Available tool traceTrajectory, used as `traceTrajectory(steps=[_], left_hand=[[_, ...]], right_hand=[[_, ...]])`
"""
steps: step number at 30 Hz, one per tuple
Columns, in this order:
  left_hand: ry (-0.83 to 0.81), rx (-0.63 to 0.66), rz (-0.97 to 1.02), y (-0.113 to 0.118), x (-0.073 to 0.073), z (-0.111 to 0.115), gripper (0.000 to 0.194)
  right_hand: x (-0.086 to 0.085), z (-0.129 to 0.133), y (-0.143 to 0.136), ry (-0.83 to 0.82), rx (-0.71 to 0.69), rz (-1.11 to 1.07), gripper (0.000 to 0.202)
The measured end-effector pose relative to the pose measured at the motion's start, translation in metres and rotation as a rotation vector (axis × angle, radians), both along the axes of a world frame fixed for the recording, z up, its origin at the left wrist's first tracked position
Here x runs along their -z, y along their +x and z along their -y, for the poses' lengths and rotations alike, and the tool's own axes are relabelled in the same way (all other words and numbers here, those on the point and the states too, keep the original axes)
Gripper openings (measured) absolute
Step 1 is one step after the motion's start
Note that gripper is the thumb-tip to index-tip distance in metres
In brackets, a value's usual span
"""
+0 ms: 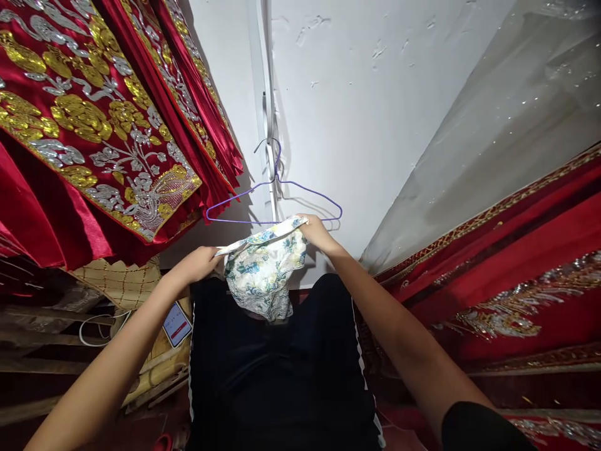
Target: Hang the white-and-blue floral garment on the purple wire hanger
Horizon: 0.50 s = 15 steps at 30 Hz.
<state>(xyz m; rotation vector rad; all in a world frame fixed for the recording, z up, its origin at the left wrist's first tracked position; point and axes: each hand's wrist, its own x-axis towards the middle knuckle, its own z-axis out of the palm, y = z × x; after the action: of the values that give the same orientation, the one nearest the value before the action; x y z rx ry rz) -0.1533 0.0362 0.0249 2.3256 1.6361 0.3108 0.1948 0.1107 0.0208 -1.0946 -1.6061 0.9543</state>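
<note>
Between my hands a white floral garment (263, 275) with blue, green and yellow print is stretched by its top band. What kind of garment it is I cannot tell; its lower part bunches over my lap. My left hand (201, 263) is closed on the band's left end. At the band's right end, higher up, my right hand (317, 232) pinches the cloth. Just behind the garment hangs a purple wire hanger (298, 183), hooked by a white upright strip (263, 75) on the wall. The garment overlaps the hanger's bottom bar in view.
Red satin clothes with gold and silver sequins (84, 119) hang on the left. Red embroidered fabric (507, 300) and sheer white fabric (479, 144) hang on the right. A phone (177, 324) with a lit screen lies by bamboo slats (159, 374) at lower left.
</note>
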Motion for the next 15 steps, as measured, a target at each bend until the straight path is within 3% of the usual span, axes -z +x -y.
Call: traceTrajectory(steps=[4, 10, 12, 15], left_hand=[[0.111, 0.051, 0.006, -0.003, -0.030, -0.009, 0.039], [0.311, 0.100, 0.035, 0.021, -0.064, -0.006, 0.031], [0.405, 0.141, 0.049, 0.033, -0.071, -0.004, 0.028], [0.489, 0.187, 0.104, 0.050, -0.079, -0.005, 0.022]], right_hand=[[0.008, 0.003, 0.014, 0.050, 0.091, 0.136, 0.013], [-0.009, 0.017, 0.038, 0.103, 0.269, 0.207, 0.009], [-0.009, 0.024, 0.037, 0.091, 0.240, 0.200, 0.009], [-0.005, 0.038, 0.026, 0.028, 0.085, 0.133, 0.011]])
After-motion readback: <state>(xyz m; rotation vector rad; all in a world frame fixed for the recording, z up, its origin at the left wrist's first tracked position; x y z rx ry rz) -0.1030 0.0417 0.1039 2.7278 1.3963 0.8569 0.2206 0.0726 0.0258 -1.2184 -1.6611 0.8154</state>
